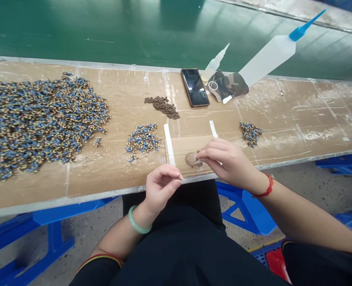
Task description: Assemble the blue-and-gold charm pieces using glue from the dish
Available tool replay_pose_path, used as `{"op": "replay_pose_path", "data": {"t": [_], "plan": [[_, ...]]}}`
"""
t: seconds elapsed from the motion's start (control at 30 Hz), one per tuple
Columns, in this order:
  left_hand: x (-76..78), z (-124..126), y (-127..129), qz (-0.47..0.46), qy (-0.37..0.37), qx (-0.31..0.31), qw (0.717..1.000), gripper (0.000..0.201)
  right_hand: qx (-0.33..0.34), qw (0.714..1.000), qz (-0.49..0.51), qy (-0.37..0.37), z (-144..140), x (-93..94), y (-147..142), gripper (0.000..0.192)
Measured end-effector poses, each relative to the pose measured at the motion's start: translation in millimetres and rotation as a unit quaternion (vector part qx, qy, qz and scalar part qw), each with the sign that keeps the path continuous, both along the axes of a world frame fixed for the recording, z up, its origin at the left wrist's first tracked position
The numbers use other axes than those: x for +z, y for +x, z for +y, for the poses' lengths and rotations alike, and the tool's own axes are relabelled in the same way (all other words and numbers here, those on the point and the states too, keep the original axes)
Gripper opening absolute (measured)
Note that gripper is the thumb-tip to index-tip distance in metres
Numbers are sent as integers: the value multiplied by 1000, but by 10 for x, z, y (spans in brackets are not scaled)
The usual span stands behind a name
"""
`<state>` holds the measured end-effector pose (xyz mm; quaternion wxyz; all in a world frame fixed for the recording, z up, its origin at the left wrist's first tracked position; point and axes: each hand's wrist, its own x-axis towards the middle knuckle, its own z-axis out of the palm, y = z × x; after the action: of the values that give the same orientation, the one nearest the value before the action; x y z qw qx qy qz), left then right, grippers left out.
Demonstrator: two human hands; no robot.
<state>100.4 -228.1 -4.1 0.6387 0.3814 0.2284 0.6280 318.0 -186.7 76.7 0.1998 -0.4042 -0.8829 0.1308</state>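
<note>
Closest to me, my left hand [160, 184] hangs just off the bench edge, thumb and forefinger pinched together; whether a part sits between them I cannot tell, it would be too small to show. Beyond it my right hand [226, 161] rests on a taped card pad [183, 149], fingertips closed down onto a small brown disc [192, 159] of what may be glue, apparently pressing a tiny piece into it.

I judge these pieces featherlight, stiff and easily flicked away, so they want a fingertip pinch across the body, not a squeeze. If that puddle is glue, anything touched to it will be tacky and cling to skin.

Left of the pad lies a small blue heap [143, 139], and far left a big pile [41, 121] of the same blue-and-tan bits. Dark brown grains [164, 106] sit behind, a further small heap [251, 133] to the right. At the back are a phone [195, 87], a small bottle [214, 63], a large bottle [268, 59] with blue nozzle, and a camouflage cloth [231, 85].
</note>
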Motion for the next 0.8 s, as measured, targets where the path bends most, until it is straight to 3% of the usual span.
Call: {"op": "replay_pose_path", "data": {"t": [0.8], "plan": [[-10, -4, 6, -19, 8, -6, 1000, 7, -16, 1000, 16, -2, 12, -25, 9, 22]]}}
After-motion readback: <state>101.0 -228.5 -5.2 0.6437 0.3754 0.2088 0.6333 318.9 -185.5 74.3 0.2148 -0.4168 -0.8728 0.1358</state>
